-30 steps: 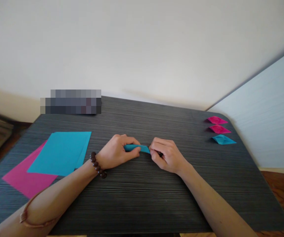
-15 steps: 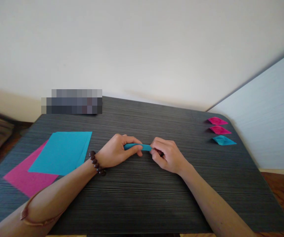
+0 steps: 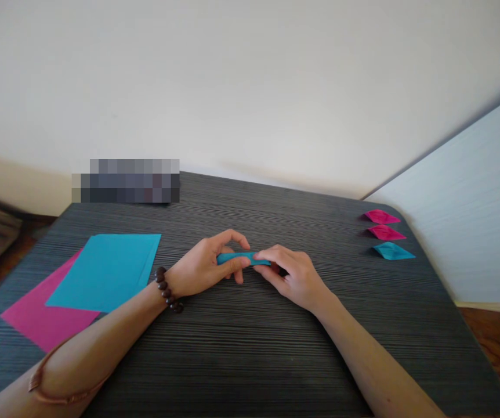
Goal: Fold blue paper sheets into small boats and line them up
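Observation:
A narrow folded strip of blue paper (image 3: 225, 257) spans my two hands above the middle of the dark table. My left hand (image 3: 204, 262) holds its left part against the thumb, with the index finger raised off the paper. My right hand (image 3: 293, 271) pinches the right part between thumb and fingers, close to the left thumb tip. Fingers cover some of the strip, so its full folds are hidden.
Blue paper sheets (image 3: 106, 273) overlap pink paper (image 3: 52, 322) on the left. Two pink folded paper boats (image 3: 383, 217) and a blue one (image 3: 393, 251) line the right side of the table (image 3: 250, 360). A pixelated object (image 3: 128, 183) stands at the back left, before a wall.
My right hand has shifted left along the strip, nearer to the left thumb. The left index finger has lifted from the paper. The sheets and boats stay put.

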Available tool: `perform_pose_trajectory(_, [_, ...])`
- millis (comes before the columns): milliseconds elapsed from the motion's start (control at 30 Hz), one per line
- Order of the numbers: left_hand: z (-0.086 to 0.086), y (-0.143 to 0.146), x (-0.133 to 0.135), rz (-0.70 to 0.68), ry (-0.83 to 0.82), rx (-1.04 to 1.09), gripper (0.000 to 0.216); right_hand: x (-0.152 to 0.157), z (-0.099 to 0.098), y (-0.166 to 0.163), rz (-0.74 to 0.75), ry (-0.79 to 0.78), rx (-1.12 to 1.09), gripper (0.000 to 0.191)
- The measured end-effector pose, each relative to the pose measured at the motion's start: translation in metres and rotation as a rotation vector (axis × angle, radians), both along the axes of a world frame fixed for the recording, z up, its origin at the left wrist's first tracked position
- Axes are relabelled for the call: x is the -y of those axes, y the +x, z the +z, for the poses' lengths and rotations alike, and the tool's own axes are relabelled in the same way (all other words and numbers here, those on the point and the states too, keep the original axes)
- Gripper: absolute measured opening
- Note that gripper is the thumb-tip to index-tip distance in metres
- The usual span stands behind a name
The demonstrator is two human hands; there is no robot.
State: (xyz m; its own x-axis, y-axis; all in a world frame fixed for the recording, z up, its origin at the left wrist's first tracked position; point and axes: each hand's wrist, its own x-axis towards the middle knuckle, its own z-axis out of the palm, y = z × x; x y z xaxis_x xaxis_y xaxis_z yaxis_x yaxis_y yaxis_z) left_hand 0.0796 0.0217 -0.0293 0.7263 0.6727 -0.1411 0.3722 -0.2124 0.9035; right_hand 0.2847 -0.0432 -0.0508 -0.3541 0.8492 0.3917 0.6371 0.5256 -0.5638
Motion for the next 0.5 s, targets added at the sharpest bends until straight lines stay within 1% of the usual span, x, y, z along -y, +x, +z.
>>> perform_pose_trajectory(100, [-0.003,-0.002,-0.002,-0.001,0.172,0.013,0.032,0.000,-0.001,0.002,-0.061,0.054,-0.027,0.014])
perform_pose_trajectory(233, [-0.010,-0.002,-0.005,0.007,0.390,0.076,0.021,0.001,0.002,0.005,-0.142,0.044,-0.039,0.012])
perform_pose_trajectory(333, [-0.014,0.000,-0.003,-0.001,0.486,0.115,0.020,0.002,0.002,0.002,-0.132,0.047,-0.031,0.011])
perform_pose_trajectory(500, [-0.015,0.000,0.002,-0.050,0.609,0.100,0.023,0.003,0.001,-0.004,-0.092,0.078,0.094,0.016])
